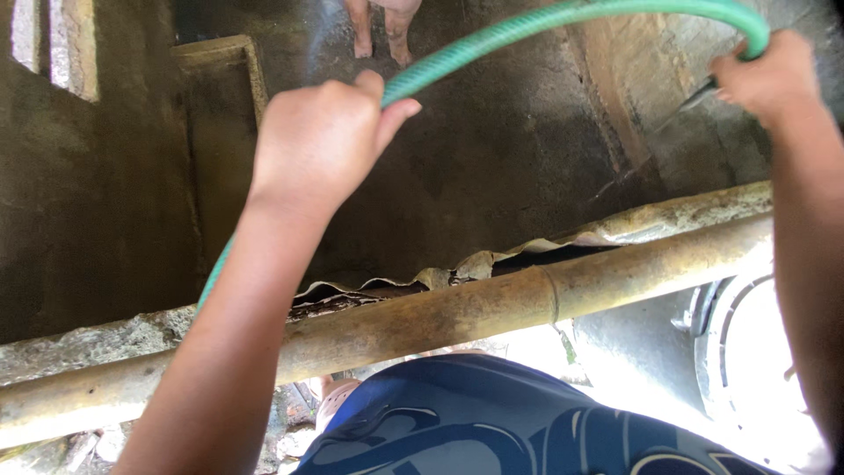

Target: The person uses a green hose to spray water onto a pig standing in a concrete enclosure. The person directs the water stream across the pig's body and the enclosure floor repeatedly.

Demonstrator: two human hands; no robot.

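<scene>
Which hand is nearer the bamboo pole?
Left. The left hand grips the green hose above the bamboo pole; the right hand holds it higher, farther away.

Both hands (pixel 321 141) (pixel 767 79) gripping green hose (pixel 545 19), bamboo pole (pixel 457 312) below

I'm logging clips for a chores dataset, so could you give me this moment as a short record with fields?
Setting: wet concrete pen floor seen from above, behind a low wall
Left hand: closed around the green ribbed flexible hose
Right hand: grips the hose at its bend, near the outlet end
Water: thin stream leaves the hose end toward the floor
Barrier: thick yellowish bamboo pole lying along the wall top
Also seen: animal's pale legs at top edge
</scene>
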